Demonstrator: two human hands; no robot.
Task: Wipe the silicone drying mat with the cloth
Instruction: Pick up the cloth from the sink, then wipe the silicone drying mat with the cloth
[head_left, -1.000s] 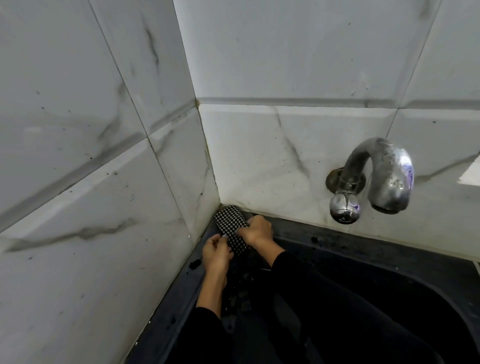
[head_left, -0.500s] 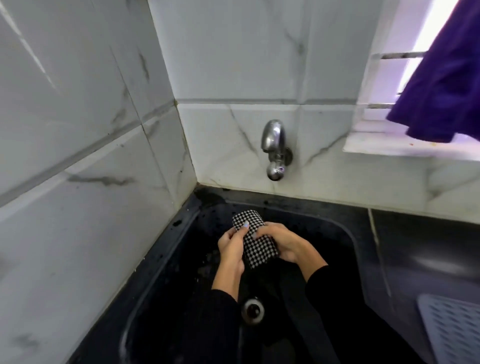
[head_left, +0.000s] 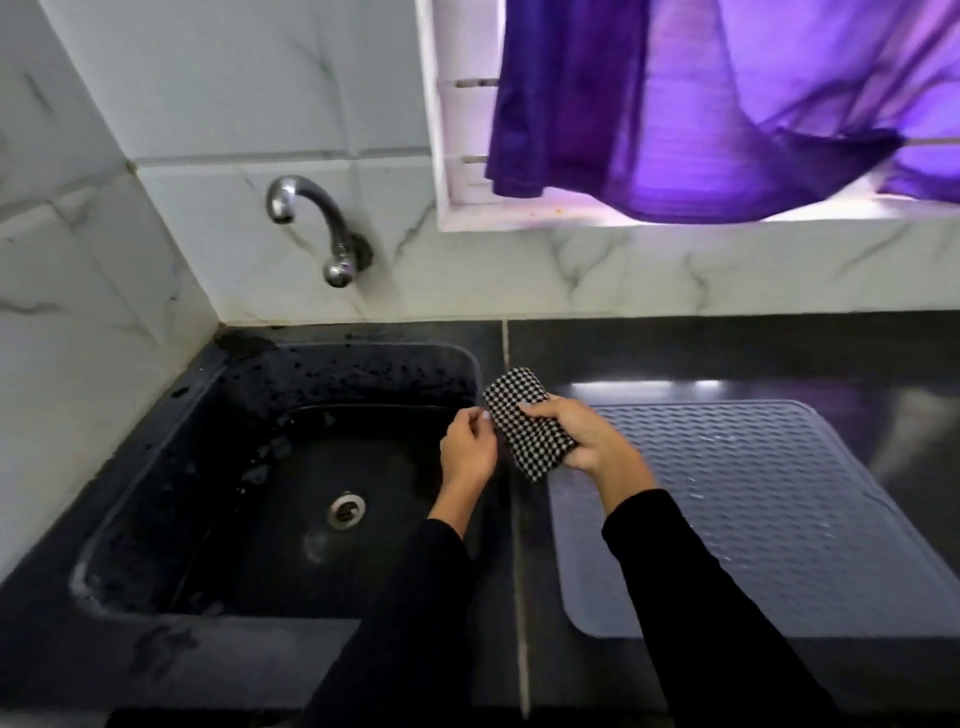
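At the far left the dark, wet, rectangular sink basin (head_left: 156, 467) is sitting in the black stone bench (head_left: 727, 353), with the curved chrome tap (head_left: 311, 218) hanging from the marbled tile wall above it. Your left hand (head_left: 467, 452) is hovering over the sink's right rim with its fingers loosely curled, pinching nothing that I can make out, just beside the cloth's edge. Your right hand (head_left: 587, 436) is gripping the folded black-and-white checked cloth (head_left: 524, 426) around its middle, so the cloth is riding in the air above the strip of bench between sink and mat. The cloth's long axis is running diagonally, its far end pointing up and to the left toward the wall, its near end pointing down toward you. To the right the pale grey ribbed silicone drying mat (head_left: 753, 519) is lying flat on the bench, its long axis running away from you toward the window, where a purple cloth (head_left: 675, 104) is hanging. For the step in hand, I'd judge you're best flattening the cloth under your palm and steadying the mat's near edge with your left hand so it's not sliding
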